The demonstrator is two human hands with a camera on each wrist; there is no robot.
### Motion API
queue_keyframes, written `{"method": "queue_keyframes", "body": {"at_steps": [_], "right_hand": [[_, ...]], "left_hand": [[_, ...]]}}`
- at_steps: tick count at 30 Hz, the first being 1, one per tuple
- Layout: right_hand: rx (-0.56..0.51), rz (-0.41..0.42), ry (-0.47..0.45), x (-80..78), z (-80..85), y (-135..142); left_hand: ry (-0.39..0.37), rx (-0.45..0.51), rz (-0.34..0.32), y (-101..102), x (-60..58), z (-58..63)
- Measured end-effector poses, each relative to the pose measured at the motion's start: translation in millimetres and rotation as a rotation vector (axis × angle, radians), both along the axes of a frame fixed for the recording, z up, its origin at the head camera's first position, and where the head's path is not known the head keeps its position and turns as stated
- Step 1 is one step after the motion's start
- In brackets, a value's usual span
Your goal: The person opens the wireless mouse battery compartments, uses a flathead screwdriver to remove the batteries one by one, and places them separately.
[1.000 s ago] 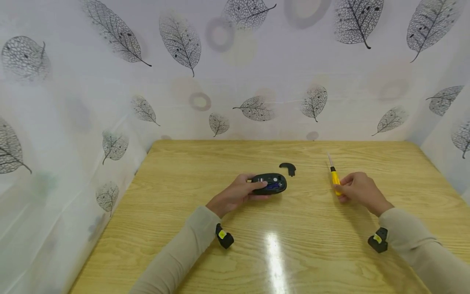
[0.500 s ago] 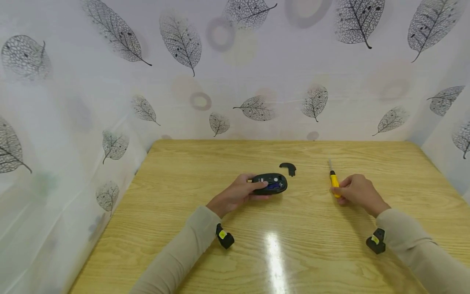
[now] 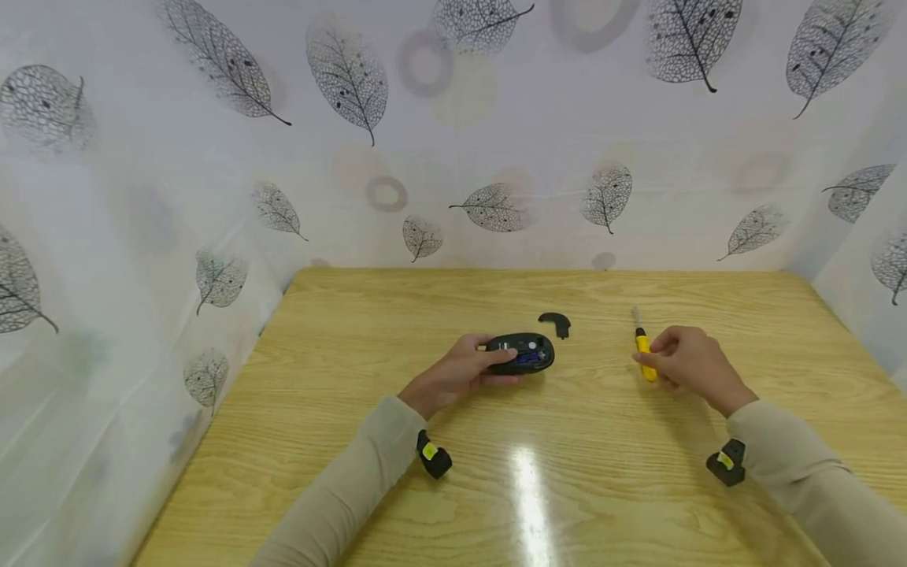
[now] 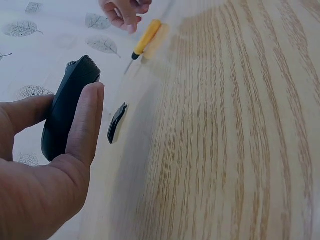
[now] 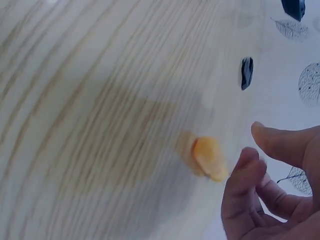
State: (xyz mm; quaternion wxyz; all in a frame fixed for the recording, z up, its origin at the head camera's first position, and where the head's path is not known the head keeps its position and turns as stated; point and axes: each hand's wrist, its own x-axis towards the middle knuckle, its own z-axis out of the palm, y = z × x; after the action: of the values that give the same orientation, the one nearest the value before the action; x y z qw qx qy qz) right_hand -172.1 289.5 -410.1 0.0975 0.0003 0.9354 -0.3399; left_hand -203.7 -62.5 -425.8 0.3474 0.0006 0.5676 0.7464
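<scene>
Here's the left hand (image 3: 459, 373), thumb on one face, fingers behind, pinching the black mouse (image 3: 523, 342) just above the table (image 3: 425, 311), bay uncovered. Looks light and stiff, I'd say, a hard shell maybe slick along the curve; the long edges are the place to hold, clear of the bay. Just beyond the mouse and to its right lies the black cover (image 3: 557, 324), thin, probably the most snappable; lift it by its broad curve, not the narrow tab. Farther right of the mouse, the yellow screwdriver (image 3: 642, 344) lies down, its fat handle the natural grip; and the right hand (image 3: 690, 364) is over it, thumb and fingers apart, holding nothing! Hard to make out: the blue piece (image 3: 527, 358), perhaps a battery, half under the thumb. The mouse's far face is hidden overhead; the right wrist view blurs the handle and loses the shaft.
</scene>
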Motion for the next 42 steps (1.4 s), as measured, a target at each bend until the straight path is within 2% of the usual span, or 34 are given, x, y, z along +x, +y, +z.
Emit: {"method": "queue_keyframes", "body": {"at_steps": [7, 17, 26, 36, 42], "right_hand": [[0.061, 0.070, 0.182, 2.9, 8.4, -29.3], [-0.049, 0.210, 0.269, 7.1, 18.5, -73.8], [-0.053, 0.329, 0.453, 5.1, 9.1, -95.3], [-0.031, 0.348, 0.531, 6.3, 0.6, -106.0], [-0.067, 0.352, 0.595, 5.0, -3.8, -108.6]], "left_hand": [[0.006, 0.013, -0.003, 2.8, 0.7, 0.1], [0.000, -0.012, 0.012, 8.0, 0.0, -1.8], [-0.004, -0.045, 0.000, 11.2, 0.0, -1.9], [0.027, -0.048, -0.027, 11.7, 2.6, -0.3], [0.024, -0.045, -0.020, 13.0, 1.8, -0.8]]}}
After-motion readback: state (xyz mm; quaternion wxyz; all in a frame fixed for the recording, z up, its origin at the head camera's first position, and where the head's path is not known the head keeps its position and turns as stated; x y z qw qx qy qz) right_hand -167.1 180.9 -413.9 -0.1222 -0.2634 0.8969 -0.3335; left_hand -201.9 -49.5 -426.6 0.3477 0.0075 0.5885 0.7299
